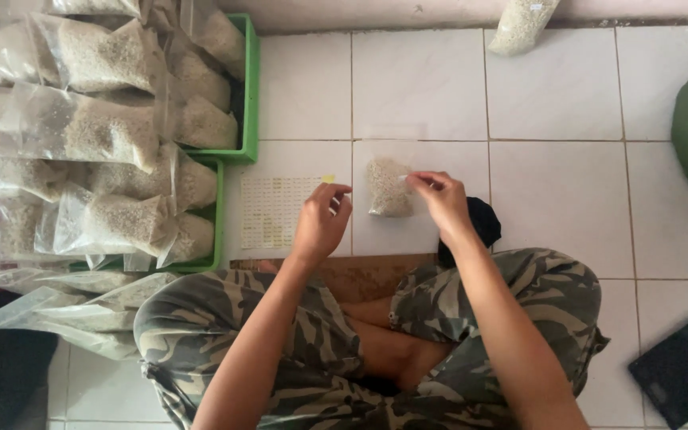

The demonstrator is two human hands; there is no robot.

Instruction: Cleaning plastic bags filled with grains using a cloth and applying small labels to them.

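reaching forward over crossed legs in camouflage trousers (511, 302), both forearms stretch toward a small clear plastic bag of pale grain (389, 187) lying on the white tiled floor (551, 199). the right hand (442, 201) pinches the bag's right edge with bent fingers. the left hand (322, 220), fingers curled narrow, holds a tiny yellow sticker (328, 179) above a sheet of labels (274, 211).

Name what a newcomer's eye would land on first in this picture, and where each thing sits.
The heap of clear grain-filled bags spilling from green trays at upper left. Centre, on white tiles, a small grain bag pinched by the right hand, beside the left hand holding a yellow sticker.
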